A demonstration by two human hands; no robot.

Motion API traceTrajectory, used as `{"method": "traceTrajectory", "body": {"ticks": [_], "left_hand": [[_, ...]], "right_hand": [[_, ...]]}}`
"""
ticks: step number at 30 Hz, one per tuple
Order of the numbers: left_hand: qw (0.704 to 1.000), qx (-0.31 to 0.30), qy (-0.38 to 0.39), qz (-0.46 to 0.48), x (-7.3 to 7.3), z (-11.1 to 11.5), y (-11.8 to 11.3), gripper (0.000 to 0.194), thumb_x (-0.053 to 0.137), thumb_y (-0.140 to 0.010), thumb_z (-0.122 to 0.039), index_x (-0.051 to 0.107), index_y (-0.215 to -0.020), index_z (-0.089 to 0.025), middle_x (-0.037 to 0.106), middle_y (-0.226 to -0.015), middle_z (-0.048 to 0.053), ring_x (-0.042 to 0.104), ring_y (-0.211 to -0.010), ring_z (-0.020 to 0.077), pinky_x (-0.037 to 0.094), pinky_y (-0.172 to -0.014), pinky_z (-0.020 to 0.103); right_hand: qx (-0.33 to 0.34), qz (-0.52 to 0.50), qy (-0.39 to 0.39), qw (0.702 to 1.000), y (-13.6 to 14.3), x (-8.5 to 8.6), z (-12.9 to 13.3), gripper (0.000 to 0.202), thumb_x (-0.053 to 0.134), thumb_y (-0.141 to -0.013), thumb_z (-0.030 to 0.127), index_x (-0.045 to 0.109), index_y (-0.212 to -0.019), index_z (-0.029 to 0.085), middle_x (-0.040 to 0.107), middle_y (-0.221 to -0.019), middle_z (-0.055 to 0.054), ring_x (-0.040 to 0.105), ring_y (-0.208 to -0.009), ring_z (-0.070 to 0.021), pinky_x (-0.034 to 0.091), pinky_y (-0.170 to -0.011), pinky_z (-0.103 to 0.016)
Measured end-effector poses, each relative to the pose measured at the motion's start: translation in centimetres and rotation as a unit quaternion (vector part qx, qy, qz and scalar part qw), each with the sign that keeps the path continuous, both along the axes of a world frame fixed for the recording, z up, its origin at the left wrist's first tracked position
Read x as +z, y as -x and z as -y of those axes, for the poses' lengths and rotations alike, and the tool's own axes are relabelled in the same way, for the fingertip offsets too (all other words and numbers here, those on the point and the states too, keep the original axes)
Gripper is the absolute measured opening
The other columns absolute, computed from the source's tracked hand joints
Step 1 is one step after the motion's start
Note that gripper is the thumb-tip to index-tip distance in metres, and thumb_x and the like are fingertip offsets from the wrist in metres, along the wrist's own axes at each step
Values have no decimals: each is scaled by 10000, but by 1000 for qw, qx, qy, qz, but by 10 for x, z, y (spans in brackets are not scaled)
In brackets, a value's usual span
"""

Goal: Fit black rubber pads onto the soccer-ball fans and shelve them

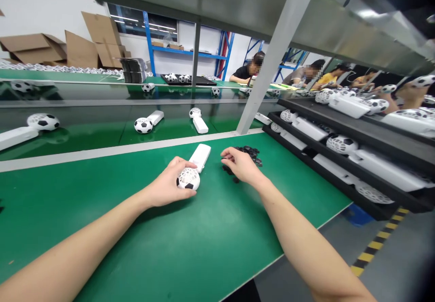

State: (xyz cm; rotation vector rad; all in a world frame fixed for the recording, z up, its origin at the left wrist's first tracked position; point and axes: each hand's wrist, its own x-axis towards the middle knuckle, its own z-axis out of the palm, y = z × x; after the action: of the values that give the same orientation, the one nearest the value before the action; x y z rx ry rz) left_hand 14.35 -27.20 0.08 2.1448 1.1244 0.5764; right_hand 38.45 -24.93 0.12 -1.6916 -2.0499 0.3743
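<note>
Ball (189, 179) in clasp of left hand (167, 185), curled right hand (244, 164) near black pieces (253, 151).

The right hand (242, 164) partly hides the heap of small black pieces (252, 153) beyond it, their shapes too small to tell.

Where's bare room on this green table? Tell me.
The green table is bare between the forearms, down to its near edge, and mostly bare left of the left hand, up to the pale strip. Crowded: black pieces beside the right hand, stacked trays along the right.
</note>
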Motion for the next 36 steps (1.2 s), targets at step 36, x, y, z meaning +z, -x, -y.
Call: {"method": "traceTrajectory", "body": {"ticks": [36], "left_hand": [[996, 57, -61, 20, -7, 4, -12, 375, 568, -681, -295, 482, -1039, -224, 516, -1068, 33, 489, -993, 224, 402, -846, 357]], "right_hand": [[178, -250, 2, 952, 51, -16, 26, 80, 618, -725, 255, 600, -711, 179, 597, -699, 10, 506, -625, -104, 412, -601, -231]]}}
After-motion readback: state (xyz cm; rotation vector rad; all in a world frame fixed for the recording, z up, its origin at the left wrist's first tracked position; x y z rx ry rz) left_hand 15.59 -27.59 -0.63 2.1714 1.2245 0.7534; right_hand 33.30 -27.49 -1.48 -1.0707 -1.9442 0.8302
